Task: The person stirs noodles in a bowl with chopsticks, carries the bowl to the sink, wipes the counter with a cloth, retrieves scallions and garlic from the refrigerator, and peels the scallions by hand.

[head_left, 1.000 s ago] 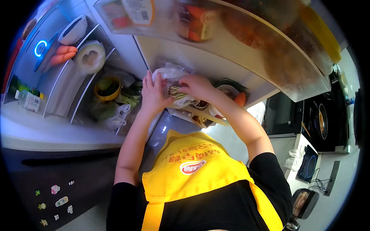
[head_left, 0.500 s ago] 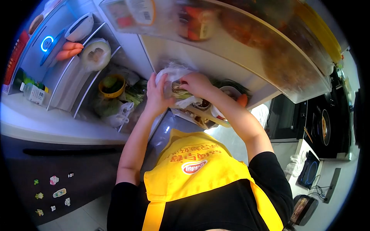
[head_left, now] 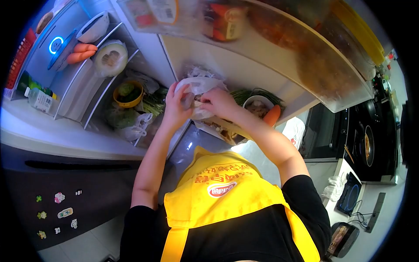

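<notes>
White and thin, one bag (head_left: 204,83) lies between two hands at the fridge door. The left hand (head_left: 178,105) has a narrow grip on its left side. The right hand (head_left: 218,103) has its fingers drawn close together at the opening; whether they pinch anything cannot be told. Right of the bag sit one white bowl (head_left: 274,100) and, just beside it, one carrot (head_left: 272,115). Left, inside the fridge, are two more carrots (head_left: 82,53), one cut melon (head_left: 110,59), one yellow bowl (head_left: 126,104) and one clear bottle (head_left: 40,100).
</notes>
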The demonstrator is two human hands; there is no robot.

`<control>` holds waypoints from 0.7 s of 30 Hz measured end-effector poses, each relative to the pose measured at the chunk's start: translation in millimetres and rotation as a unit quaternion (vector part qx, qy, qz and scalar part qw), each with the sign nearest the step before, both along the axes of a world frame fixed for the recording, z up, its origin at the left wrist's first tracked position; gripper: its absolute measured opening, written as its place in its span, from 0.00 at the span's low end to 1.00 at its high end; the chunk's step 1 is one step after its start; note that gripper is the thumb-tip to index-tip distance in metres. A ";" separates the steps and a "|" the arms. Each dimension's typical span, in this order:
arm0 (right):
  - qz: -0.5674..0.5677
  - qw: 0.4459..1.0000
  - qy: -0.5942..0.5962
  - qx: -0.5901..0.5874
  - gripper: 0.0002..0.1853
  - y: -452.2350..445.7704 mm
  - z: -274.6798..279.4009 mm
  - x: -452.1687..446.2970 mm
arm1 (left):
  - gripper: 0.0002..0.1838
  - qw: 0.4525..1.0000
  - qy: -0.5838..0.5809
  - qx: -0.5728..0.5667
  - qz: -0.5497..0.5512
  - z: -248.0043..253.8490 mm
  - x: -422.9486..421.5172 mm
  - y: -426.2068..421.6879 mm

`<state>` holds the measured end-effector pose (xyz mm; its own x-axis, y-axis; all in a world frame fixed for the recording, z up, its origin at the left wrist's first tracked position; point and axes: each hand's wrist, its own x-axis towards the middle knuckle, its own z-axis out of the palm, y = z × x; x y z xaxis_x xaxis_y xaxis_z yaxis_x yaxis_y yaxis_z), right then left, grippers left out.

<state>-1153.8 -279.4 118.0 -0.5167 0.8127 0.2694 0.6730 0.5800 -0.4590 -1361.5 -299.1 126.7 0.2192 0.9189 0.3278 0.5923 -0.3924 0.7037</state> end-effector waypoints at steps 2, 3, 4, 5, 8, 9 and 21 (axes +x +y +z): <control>0.000 0.997 0.035 -0.064 0.13 2.9 2.9 3.2 | 0.45 1.000 0.013 0.007 -0.002 -1.6 0.7 -3.7; -0.005 0.993 0.059 -0.100 0.12 4.1 7.9 4.0 | 0.43 0.999 -0.038 -0.003 -0.006 -6.5 2.1 -2.6; -0.009 0.987 0.083 -0.135 0.11 5.7 13.3 5.0 | 0.42 0.996 -0.089 -0.012 -0.010 -10.8 3.9 -0.8; -0.008 0.987 0.082 -0.135 0.11 7.3 18.2 5.8 | 0.42 0.996 -0.090 -0.011 -0.009 -15.0 6.7 2.0; 0.003 0.988 0.071 -0.135 0.12 9.9 26.5 7.7 | 0.39 0.996 -0.066 0.053 0.031 -17.7 19.3 6.1; 0.020 0.992 0.077 -0.101 0.12 10.4 28.0 8.5 | 0.36 0.997 -0.042 0.049 0.046 -15.9 23.6 5.7; 0.073 0.991 0.028 -0.112 0.10 14.5 53.8 18.6 | 0.18 0.968 -0.214 -0.120 -0.044 -22.9 26.6 22.4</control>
<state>-1135.2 -264.8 171.9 -0.6220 0.7734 0.1223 0.5597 0.5484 -0.6213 -1334.9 -276.7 103.8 0.1920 0.9639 0.1844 0.1983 -0.2221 0.9547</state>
